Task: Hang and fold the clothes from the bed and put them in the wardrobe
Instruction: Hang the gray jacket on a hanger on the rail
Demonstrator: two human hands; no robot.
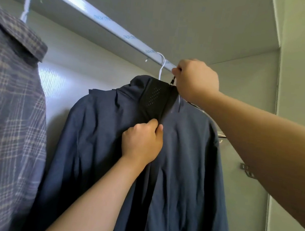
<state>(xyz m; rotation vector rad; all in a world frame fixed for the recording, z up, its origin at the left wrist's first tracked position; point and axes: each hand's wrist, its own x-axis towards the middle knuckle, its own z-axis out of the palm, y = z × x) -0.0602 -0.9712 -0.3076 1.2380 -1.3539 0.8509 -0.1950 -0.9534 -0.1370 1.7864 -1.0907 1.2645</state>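
My right hand [195, 80] pinches, probably, the zip pull [173, 80]; my left hand [142, 141] grips the jacket [97, 147]; tugging could unhook its hanger [162, 67].

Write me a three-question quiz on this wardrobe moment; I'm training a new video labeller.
1. True or false: the dark blue zip jacket hangs on a white wire hanger hooked over the silver wardrobe rail.
2. What does the right hand pinch? A) the black zipper pull at the collar top B) the hanger's hook C) a sleeve cuff
3. Where does the left hand grip?
Key: 1 true; 2 A; 3 the jacket's front by the zip, below the black collar panel.
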